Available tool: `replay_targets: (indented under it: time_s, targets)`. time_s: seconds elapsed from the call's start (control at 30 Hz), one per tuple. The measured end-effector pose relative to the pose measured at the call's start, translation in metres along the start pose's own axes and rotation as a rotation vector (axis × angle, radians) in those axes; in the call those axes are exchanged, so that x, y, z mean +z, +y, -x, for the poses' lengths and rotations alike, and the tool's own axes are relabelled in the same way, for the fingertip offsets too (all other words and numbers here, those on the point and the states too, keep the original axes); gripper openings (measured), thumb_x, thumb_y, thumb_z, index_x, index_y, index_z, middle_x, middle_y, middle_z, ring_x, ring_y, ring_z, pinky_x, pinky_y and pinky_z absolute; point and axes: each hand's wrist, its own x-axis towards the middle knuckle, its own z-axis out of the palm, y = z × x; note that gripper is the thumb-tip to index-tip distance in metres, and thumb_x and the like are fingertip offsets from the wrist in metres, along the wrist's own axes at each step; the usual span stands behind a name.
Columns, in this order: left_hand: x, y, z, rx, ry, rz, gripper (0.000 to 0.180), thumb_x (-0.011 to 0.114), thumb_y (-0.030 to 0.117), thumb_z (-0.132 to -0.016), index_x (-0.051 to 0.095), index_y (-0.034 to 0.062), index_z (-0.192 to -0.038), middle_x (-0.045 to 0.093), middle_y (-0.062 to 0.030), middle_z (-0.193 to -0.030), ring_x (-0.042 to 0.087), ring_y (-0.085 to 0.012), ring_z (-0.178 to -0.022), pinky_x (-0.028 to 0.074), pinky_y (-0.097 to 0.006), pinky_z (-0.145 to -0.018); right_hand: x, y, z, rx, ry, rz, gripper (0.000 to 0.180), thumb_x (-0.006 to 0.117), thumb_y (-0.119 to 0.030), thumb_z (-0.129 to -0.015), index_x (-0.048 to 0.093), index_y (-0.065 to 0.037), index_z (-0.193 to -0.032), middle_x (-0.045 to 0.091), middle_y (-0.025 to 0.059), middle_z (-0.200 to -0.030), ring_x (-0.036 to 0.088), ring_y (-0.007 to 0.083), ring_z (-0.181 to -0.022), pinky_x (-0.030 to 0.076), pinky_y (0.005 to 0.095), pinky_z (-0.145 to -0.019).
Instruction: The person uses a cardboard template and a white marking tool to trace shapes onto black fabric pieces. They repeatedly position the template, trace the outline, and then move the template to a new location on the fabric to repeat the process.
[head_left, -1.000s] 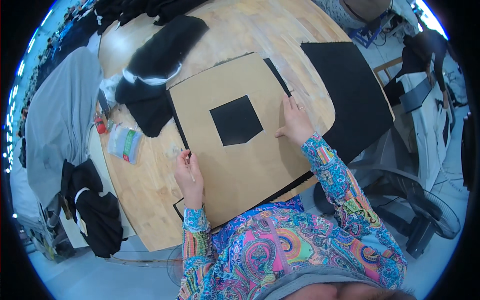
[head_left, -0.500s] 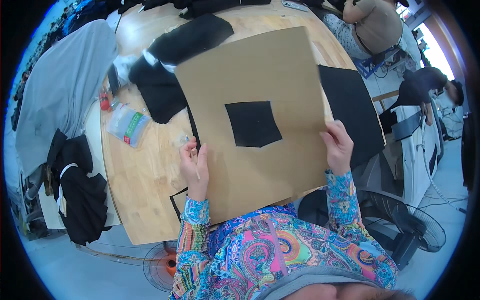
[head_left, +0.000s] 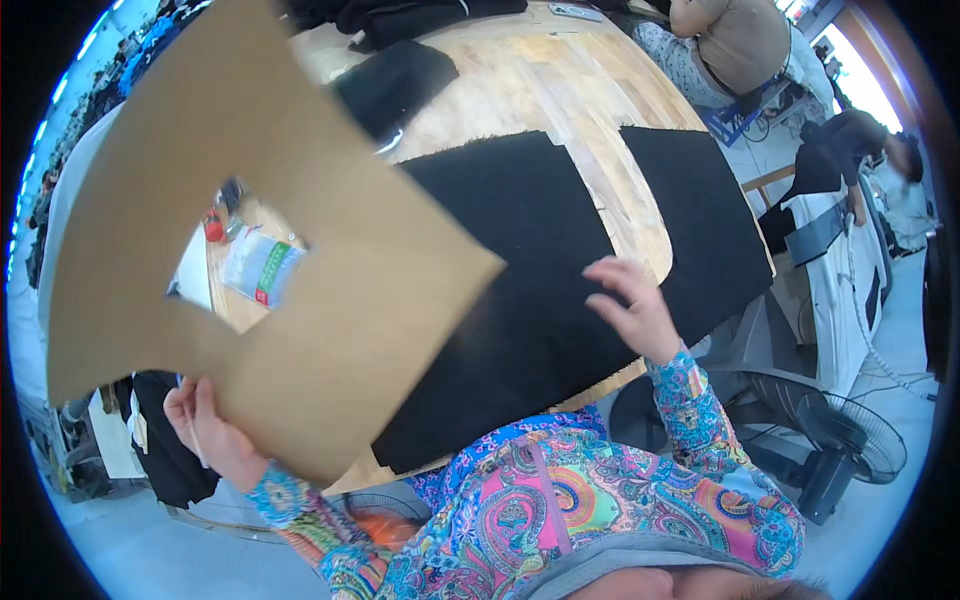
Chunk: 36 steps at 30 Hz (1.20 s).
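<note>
My left hand [head_left: 215, 432] grips the lower edge of a large brown cardboard sheet [head_left: 350, 240], raised and tilted at the left. A thin pale stick, perhaps a marking pencil, lies along the same hand. The sheet has a square cutout, through which a clear plastic bag [head_left: 262, 268] with a green label and a small red object [head_left: 213, 226] show. My right hand [head_left: 635, 312] is empty, fingers apart and curved, above a large piece of black fabric [head_left: 525, 240]. Another black fabric piece [head_left: 705, 200] lies to its right. Part of the wooden table [head_left: 520, 70] shows beyond.
Dark folded fabric [head_left: 400, 85] lies at the far side, partly behind the cardboard. A phone [head_left: 575, 11] rests at the table's far edge. A black fan [head_left: 835, 435] stands at right. Two people, one seated [head_left: 740, 45] and one bending [head_left: 850, 145], are at the far right.
The cardboard sheet has swung left and up in my left hand, uncovering the black fabric beneath. My right hand has let go of the sheet and moved slightly left.
</note>
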Motion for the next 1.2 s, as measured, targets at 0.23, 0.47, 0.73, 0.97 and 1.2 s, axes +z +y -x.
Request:
replay_targets:
  time_s: [0.23, 0.47, 0.73, 0.97, 1.2]
  targets:
    - [-0.109, -0.068, -0.082, 0.027, 0.106, -0.55, 0.015, 0.061, 0.003, -0.085, 0.049, 0.0016, -0.093, 0.055, -0.0072, -0.091, 0.056, -0.0174, -0.084, 0.047, -0.03, -0.074, 0.028, 0.032, 0.052, -0.125, -0.443, 0.285, 0.049, 0.079, -0.019, -0.063, 0.059, -0.008, -0.107, 0.045, 0.0136, -0.129, 0.034, 0.0342, -0.128, 0.028, 0.0479, -0.106]
    - [-0.009, -0.047, 0.043, 0.414, -0.555, -0.641, 0.017, 0.055, 0.008, -0.089, 0.058, -0.0056, -0.098, 0.062, -0.0147, -0.096, 0.06, -0.026, -0.087, 0.048, -0.034, -0.077, 0.032, 0.043, 0.061, -0.14, -0.486, 0.244, 0.05, 0.079, -0.016, -0.062, 0.055, -0.007, -0.106, 0.039, 0.0148, -0.136, 0.027, 0.0368, -0.133, 0.021, 0.0555, -0.109]
    - [0.035, -0.06, 0.172, 0.516, -1.576, -0.74, 0.025, 0.072, 0.01, -0.069, 0.054, 0.0051, -0.085, 0.06, -0.0102, -0.099, 0.054, -0.0281, -0.096, 0.043, -0.039, -0.084, 0.026, 0.048, 0.06, -0.102, -0.531, 0.163, 0.045, 0.078, -0.016, -0.065, 0.057, -0.008, -0.104, 0.036, 0.0122, -0.14, 0.024, 0.0364, -0.135, 0.018, 0.0555, -0.11]
    - [0.028, -0.058, 0.159, 0.184, -1.625, -0.795, 0.022, 0.067, 0.004, -0.068, 0.051, 0.0046, -0.082, 0.061, -0.011, -0.099, 0.055, -0.0283, -0.094, 0.044, -0.04, -0.083, 0.026, 0.052, 0.06, -0.119, -0.533, 0.135, 0.041, 0.076, -0.014, -0.067, 0.057, -0.007, -0.103, 0.036, 0.0125, -0.141, 0.024, 0.0362, -0.135, 0.018, 0.0548, -0.11]
    - [0.041, -0.041, 0.175, 0.605, -1.62, -0.89, 0.017, 0.062, -0.002, -0.071, 0.05, 0.0025, -0.083, 0.061, -0.014, -0.097, 0.057, -0.0296, -0.091, 0.047, -0.039, -0.079, 0.029, 0.067, 0.065, -0.149, -0.497, 0.09, 0.034, 0.076, -0.013, -0.068, 0.058, -0.007, -0.097, 0.038, 0.0111, -0.141, 0.025, 0.0362, -0.135, 0.018, 0.0544, -0.11]
